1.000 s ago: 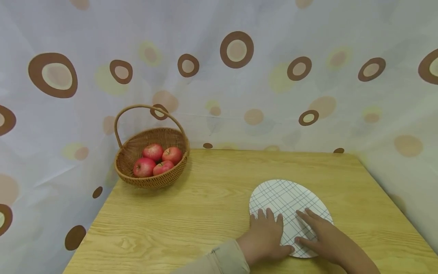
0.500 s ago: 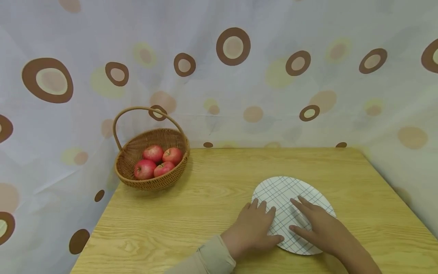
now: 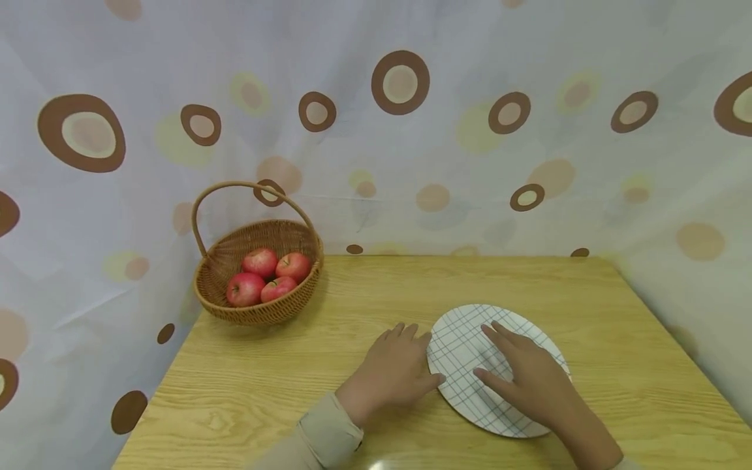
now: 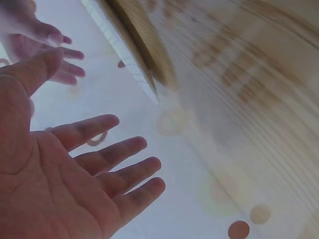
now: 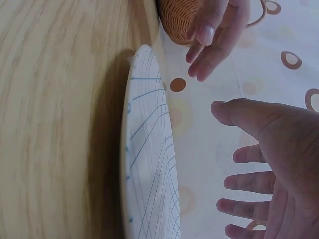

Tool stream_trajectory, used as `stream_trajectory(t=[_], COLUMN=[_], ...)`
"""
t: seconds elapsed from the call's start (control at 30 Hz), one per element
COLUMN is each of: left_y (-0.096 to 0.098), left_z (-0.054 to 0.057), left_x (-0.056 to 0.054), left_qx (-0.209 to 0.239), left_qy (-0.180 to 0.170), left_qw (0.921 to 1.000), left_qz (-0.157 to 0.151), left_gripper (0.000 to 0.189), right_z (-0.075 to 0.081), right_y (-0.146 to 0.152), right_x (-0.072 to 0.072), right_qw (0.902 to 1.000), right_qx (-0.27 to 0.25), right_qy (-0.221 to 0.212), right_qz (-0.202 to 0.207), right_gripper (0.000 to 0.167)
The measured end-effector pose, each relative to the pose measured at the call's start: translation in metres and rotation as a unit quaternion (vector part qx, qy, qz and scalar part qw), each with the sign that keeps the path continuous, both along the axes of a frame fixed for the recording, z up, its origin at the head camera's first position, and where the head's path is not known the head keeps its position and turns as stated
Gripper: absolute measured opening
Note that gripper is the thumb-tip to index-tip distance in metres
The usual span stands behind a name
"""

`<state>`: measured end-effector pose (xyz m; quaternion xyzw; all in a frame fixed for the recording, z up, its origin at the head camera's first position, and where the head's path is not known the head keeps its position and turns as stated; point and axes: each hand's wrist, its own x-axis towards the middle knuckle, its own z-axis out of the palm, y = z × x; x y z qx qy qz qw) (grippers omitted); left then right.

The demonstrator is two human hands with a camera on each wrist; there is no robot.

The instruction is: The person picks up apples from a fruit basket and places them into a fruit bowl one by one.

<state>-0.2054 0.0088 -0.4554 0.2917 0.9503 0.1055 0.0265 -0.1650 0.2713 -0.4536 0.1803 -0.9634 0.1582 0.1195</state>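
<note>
A round white plate (image 3: pixel 470 365) with a thin blue grid pattern lies on the wooden table. My left hand (image 3: pixel 390 372) hovers beside the plate's left edge, its fingers spread and holding nothing. Above the plate's right half is my right hand (image 3: pixel 531 378), its fingers extended; the right wrist view shows a gap between that hand (image 5: pixel 279 169) and the plate (image 5: pixel 149 159). In the left wrist view the left palm (image 4: pixel 55 189) is bare, and only the rim of the plate (image 4: pixel 122 45) shows.
A wicker basket (image 3: pixel 294 303) with a tall handle stands at the table's back left, with several red apples (image 3: pixel 245 289) inside. The wooden table (image 3: pixel 282 385) runs back to a patterned white curtain (image 3: pixel 364 156), which also hangs along both sides.
My left hand has come off the plate and moved left, past its edge. The right hand has shifted slightly left and up in the head view. The plate has stayed about where it was.
</note>
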Motion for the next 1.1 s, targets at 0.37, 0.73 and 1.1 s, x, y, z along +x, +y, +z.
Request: stream_trajectory(t=[0.37, 0.73, 1.1], left_y=[-0.047, -0.084, -0.112], left_z=[0.0, -0.002, -0.001], left_x=[-0.001, -0.005, -0.002], left_qx=[0.044, 0.094, 0.117], left_qy=[-0.032, -0.045, -0.039], left_qw=[0.9981, 0.9939, 0.9913], left_qz=[0.027, 0.035, 0.045], left_gripper=[0.074, 0.071, 0.066], right_z=[0.001, -0.004, 0.0], right_y=[-0.018, -0.035, -0.05], right_x=[-0.008, -0.018, -0.022], right_qw=[0.9997, 0.9987, 0.9982], right_qx=[-0.017, -0.009, -0.005], right_qy=[0.01, 0.024, 0.008], right_qz=[0.011, 0.044, 0.059], right_gripper=[0.072, 0.069, 0.066])
